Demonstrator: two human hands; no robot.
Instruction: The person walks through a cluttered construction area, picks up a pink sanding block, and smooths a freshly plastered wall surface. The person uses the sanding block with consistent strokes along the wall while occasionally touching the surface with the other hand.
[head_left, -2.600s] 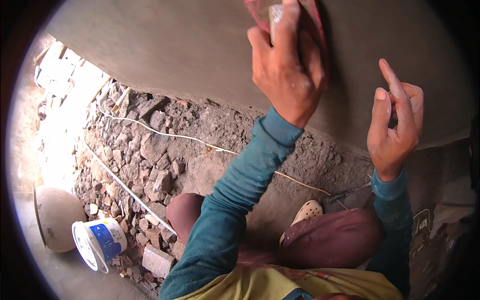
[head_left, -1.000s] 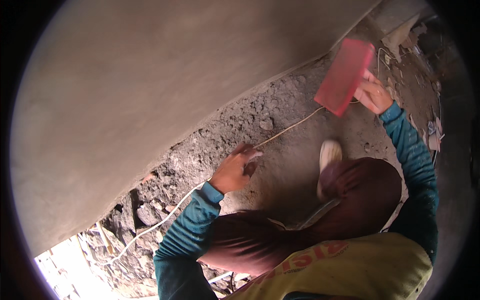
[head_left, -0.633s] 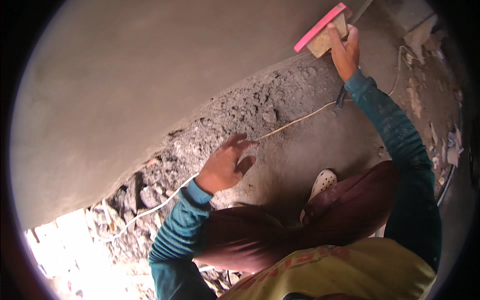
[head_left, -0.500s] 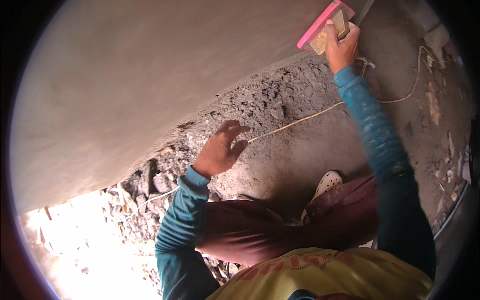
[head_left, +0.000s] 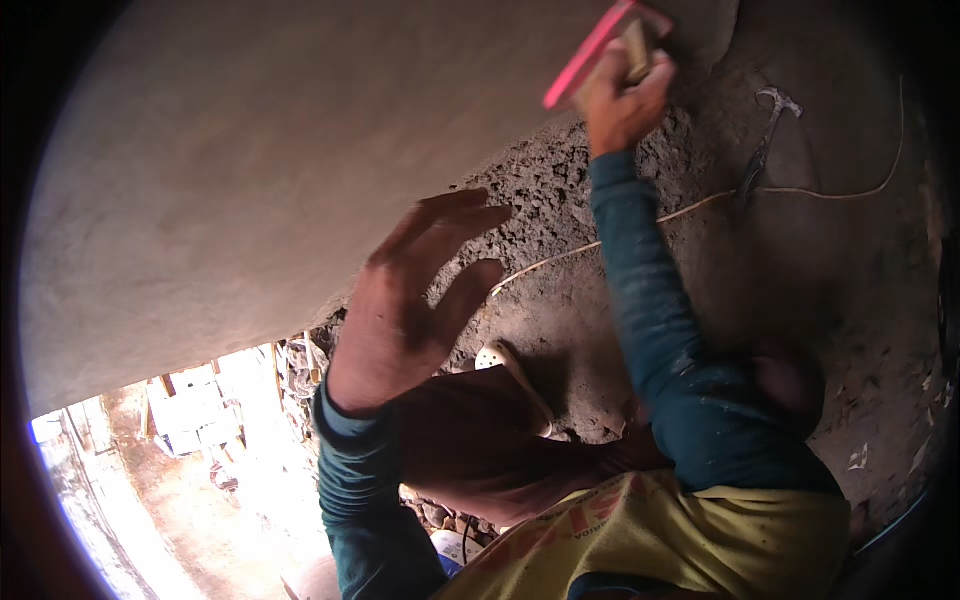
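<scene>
We press a pink float against a plastered wall, seen from above.

Our right hand (head_left: 622,95) is closed around the wooden handle on the back of the pink plastering float (head_left: 592,52), which is tilted with one long edge touching the grey wall (head_left: 260,170) near the wall's lower edge. Our left hand (head_left: 415,295) hangs open in front of the wall with fingers spread, holding nothing. Below the wall lie rubble and bare earth (head_left: 800,270), crossed by a taut pale string line (head_left: 640,222), with a hammer (head_left: 765,135) lying just beside the string. We judge the float to be light, flat and stiff, with a smooth face that could skid on wet plaster; the handle is the sure place to grip.
</scene>
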